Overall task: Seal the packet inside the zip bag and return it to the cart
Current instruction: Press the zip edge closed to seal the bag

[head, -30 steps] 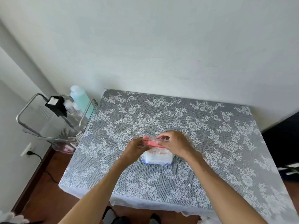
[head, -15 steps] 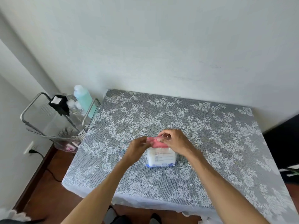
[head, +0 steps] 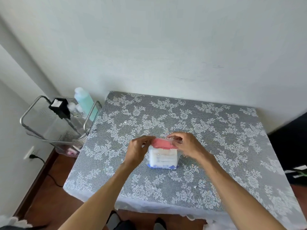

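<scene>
A clear zip bag (head: 174, 141) stands upright in the middle of the lace-covered table (head: 216, 130). Inside it sits a white packet (head: 162, 158) with a pink top and a blue lower edge. My left hand (head: 138, 151) pinches the bag's top at its left end. My right hand (head: 186, 144) pinches the top at its right end, where the clear rim shows between the fingers. Whether the zip strip is closed along its length I cannot tell. The metal cart (head: 54, 123) stands left of the table.
On the cart sit a tall teal bottle (head: 85, 102), a black box (head: 59, 107) with white contents and small clear items. A wall socket with a black cord (head: 33, 155) is low on the left wall. A dark object (head: 290, 143) stands right of the table.
The bag and packet have tipped more upright, showing more of the packet's front. Both hands stayed pinched on the bag's top, with the right fingers working along the rim.
</scene>
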`<state>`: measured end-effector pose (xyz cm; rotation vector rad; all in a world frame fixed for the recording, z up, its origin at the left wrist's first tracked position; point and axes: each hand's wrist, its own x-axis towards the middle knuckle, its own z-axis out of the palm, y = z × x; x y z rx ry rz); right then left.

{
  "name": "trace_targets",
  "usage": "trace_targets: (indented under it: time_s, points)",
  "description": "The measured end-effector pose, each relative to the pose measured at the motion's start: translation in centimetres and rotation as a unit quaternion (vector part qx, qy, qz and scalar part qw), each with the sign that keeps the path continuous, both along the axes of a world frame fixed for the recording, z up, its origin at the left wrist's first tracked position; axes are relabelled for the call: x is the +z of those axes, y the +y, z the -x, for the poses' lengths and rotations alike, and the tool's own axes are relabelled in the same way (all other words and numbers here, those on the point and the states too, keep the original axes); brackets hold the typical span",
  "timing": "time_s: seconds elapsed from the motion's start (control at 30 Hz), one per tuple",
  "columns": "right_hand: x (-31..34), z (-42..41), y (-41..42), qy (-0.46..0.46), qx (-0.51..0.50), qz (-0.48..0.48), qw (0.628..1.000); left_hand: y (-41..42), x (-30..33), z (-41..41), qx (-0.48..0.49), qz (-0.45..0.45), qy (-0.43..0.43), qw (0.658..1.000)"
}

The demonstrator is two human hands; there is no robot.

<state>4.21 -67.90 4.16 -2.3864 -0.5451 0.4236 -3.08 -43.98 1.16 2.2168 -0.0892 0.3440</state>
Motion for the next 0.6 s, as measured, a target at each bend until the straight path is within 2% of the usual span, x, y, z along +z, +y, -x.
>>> trace_targets:
  time_s: [0.2,0.27,0.43,0.5,0.6]
  points:
    - [-0.2,-0.1,-1.7,-0.013,-0.024,0.011,1.000,1.2,-0.1,-0.4,0.003,0.009,0.019,1.000]
    - [0.0,0.0,-1.7,-0.019,-0.042,-0.011,0.999,1.4,0.0,-0.6,-0.002,0.033,0.037,0.999]
    - [0.1,0.2,-1.5,0.040,-0.088,-0.072,0.993,1.8,0.0,-1.2,0.017,0.098,0.085,0.991]
    - [-0.1,0.2,-1.7,0.087,-0.095,-0.092,0.987,2.0,0.3,-1.2,0.018,0.085,0.096,0.992]
    - [-0.6,0.6,-1.7,0.138,-0.103,-0.119,0.978,1.7,1.1,-1.5,-0.020,-0.013,0.054,0.998]
